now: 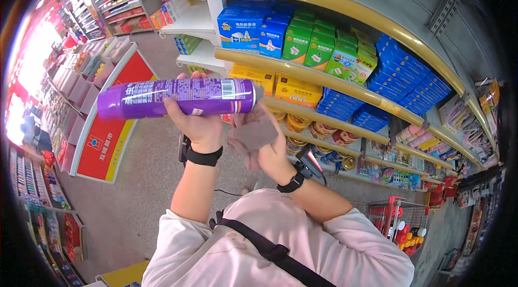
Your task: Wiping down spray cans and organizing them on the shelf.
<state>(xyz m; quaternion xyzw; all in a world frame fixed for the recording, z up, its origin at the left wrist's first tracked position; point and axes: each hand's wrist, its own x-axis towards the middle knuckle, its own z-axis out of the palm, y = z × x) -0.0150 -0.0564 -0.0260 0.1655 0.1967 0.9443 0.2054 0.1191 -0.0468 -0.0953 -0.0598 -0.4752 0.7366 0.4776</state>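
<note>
A purple spray can (178, 97) with a purple cap lies sideways in my left hand (198, 125), cap end pointing left, with a barcode and printed writing facing up. My left fingers wrap around its body. Close to the can's base, my right hand (271, 145) holds a greyish-brown cloth (257, 131), which is blurred. Part of the cloth reaches up by the rim of the base; whether it touches the can cannot be told. Each wrist wears a black strap.
Shelves with gold-coloured edges (299, 67) curve along the right, bearing blue boxes (238, 30), green boxes (297, 42), yellow boxes (297, 89) and round tins (297, 123). At left stands a red-fronted display bin (103, 141). A shopping cart (390, 218) with bottles is at lower right.
</note>
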